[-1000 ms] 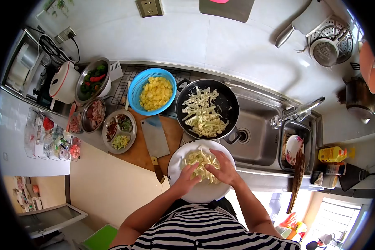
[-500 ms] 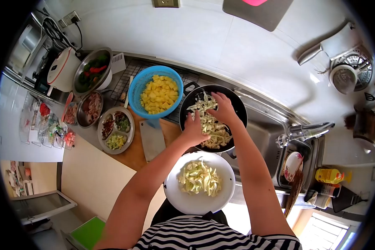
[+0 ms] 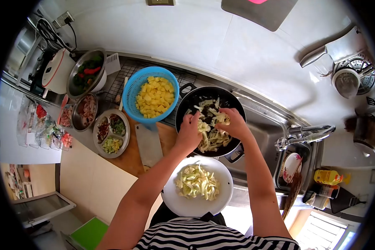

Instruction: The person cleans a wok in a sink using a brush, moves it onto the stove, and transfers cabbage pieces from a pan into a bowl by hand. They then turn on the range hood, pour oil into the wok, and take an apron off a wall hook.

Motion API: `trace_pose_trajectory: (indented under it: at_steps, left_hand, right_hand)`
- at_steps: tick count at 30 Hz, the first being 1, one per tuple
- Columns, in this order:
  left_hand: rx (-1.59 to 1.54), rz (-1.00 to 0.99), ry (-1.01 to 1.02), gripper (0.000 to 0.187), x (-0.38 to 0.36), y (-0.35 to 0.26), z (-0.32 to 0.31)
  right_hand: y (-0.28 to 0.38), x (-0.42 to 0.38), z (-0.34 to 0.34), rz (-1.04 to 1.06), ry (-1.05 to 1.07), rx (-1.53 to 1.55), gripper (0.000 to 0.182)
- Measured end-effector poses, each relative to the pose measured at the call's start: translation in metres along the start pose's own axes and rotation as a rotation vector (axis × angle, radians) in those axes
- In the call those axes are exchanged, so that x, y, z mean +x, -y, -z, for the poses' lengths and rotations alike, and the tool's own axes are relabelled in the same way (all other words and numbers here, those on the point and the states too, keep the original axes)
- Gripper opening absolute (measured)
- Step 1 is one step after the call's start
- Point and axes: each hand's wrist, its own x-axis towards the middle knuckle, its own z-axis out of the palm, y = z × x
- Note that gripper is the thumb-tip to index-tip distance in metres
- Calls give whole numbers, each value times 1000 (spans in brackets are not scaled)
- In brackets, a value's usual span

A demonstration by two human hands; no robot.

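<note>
A black two-handled pan holds pale cauliflower pieces. Inside it, my left hand is closed around some cauliflower at the left side. Opposite, my right hand has its fingers curled around more cauliflower, with florets showing at the fingertips. Closer to my body sits a white bowl with more cauliflower pieces in it. To the pan's left is a blue colander of yellow diced potato.
A cleaver lies on a wooden board. Left of it are a divided plate of chopped seasonings, a metal bowl of meat and a bowl of peppers. The sink and faucet are on the right.
Both hands have gone from spread over the pan to closed around cauliflower in it. The pieces have been drawn together between them, baring some of the pan's bottom.
</note>
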Motion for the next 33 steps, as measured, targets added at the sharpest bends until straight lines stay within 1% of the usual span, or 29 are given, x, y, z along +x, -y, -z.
trace_pose_trajectory:
  at_steps: [1, 2, 4, 5, 6, 7, 8, 9, 10, 11, 12, 14, 15, 16, 17, 18, 20, 21, 22, 24, 25, 26, 27, 28, 29, 30, 31, 32, 33]
  left_hand:
    - [122, 13, 28, 78, -5, -10, 6]
    - [121, 12, 28, 78, -3, -12, 4]
    - [305, 76, 319, 83, 0, -14, -2]
    - [339, 25, 245, 68, 0, -11, -10]
    - [341, 22, 245, 68, 4, -10, -11]
    - [257, 17, 200, 62, 9, -8, -9]
    - [173, 12, 154, 56, 16, -6, -8]
    - [103, 53, 92, 50, 22, -4, -6]
    - [106, 52, 93, 50, 25, -2, -4]
    - [57, 12, -14, 51, 28, 1, -2]
    - [7, -28, -119, 53, 30, 3, 2]
    - [12, -20, -65, 59, 28, 4, 9]
    - [225, -82, -46, 62, 24, 3, 9]
    - [437, -142, -27, 66, 21, 3, 9]
    - [469, -152, 79, 77, 22, 6, 4]
    - [466, -151, 78, 77, 20, 4, 0]
    - [461, -116, 255, 84, 15, -3, -11]
    - [663, -161, 302, 95, 17, 6, -27]
    - [660, -162, 304, 95, 21, 16, -36]
    - [489, -274, 276, 105, 30, 34, -42]
    - [492, -275, 279, 105, 32, 22, -25]
    - [361, -198, 336, 108, 35, 11, -6]
    - [229, -119, 392, 111, 36, -1, 9]
    - [231, -119, 397, 111, 33, -5, 12]
    - [264, -28, 297, 111, 28, -7, 13]
    - [294, 64, 195, 110, 25, -8, 12]
    - [211, 114, 206, 103, 29, -1, 4]
    - [208, 112, 204, 103, 36, 11, -11]
    - [5, 180, 146, 97, 45, 24, -31]
  right_hand:
    - [2, -8, -3, -2, -1, -3, 56]
    - [6, -17, -11, -2, 0, -118, 61]
    - [23, -22, -26, -4, 1, -232, 65]
    - [35, -21, -34, -19, 57, -315, 69]
    - [42, -21, -37, -35, 112, -399, 72]
    - [28, -14, -44, 22, 33, -269, 56]
    - [20, -8, -45, 23, 30, -269, 56]
    - [19, -2, -41, 14, -24, -153, 49]
    - [16, 3, -36, 5, -78, -37, 42]
    - [12, 6, -27, 46, -156, -41, 32]
    - [10, 9, -19, 47, -153, -15, 32]
    - [8, 8, -5, -3, -106, -47, 43]
    - [4, 6, -5, -3, -105, -49, 43]
    - [1, 2, -7, -33, -33, -85, 57]
    - [-2, -3, -9, -62, 38, -121, 72]
    - [3, -9, -12, -61, 40, -124, 72]
    - [23, -19, -26, -63, 252, -427, 96]
    - [15, -20, -46, -49, 264, -426, 105]
    - [11, -19, -46, -52, 266, -428, 105]
    - [5, -12, -45, 16, 231, -365, 104]
    - [4, -8, -37, 27, 260, -352, 108]
    - [3, -8, -28, 27, 256, -349, 108]
    - [24, -10, -7, -62, 270, -355, 111]
    - [33, -13, 5, -154, 287, -360, 113]
    - [27, -14, 5, -169, 230, -365, 120]
    - [24, -13, 0, -173, 234, -365, 120]
    - [22, -12, -6, -213, 255, -407, 123]
    - [22, -9, -12, -251, 273, -451, 126]
    - [24, -7, -20, -227, 255, -440, 124]
